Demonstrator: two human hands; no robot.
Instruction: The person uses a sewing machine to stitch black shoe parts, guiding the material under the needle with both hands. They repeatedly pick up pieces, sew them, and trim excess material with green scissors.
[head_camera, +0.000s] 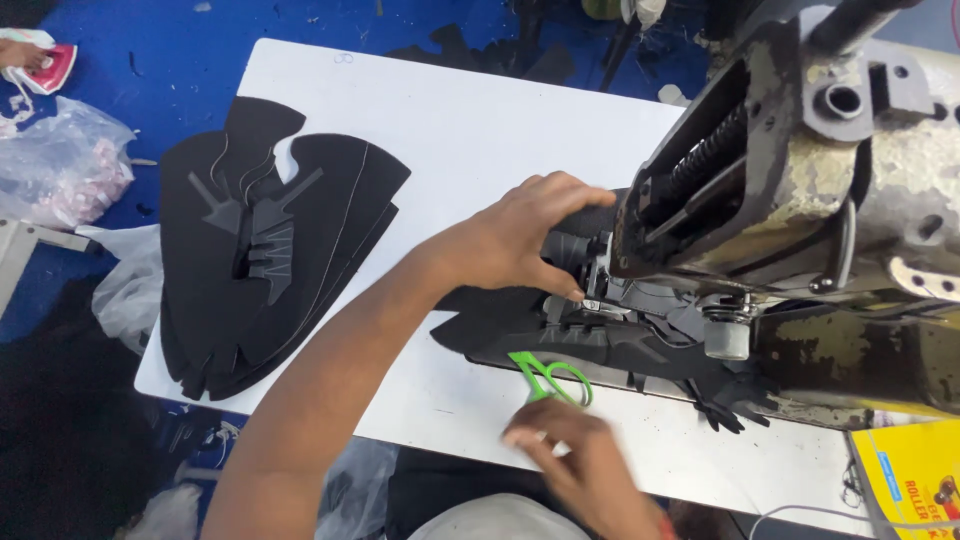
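My left hand (520, 235) reaches across the white table (470, 120) and rests on a black shoe-upper piece (520, 320) at the head of an old grey sewing machine (800, 170), fingers by the needle area. Near the table's front edge my right hand (575, 455) grips a pair of green-handled scissors (545, 375), whose blades point toward the black piece. The right hand is blurred. Where the needle meets the piece is hidden behind the left fingers.
A stack of black cut shoe uppers (270, 240) lies on the table's left half. Clear plastic bags (60, 165) sit on the blue floor at left. A yellow box (910, 475) shows at the lower right corner.
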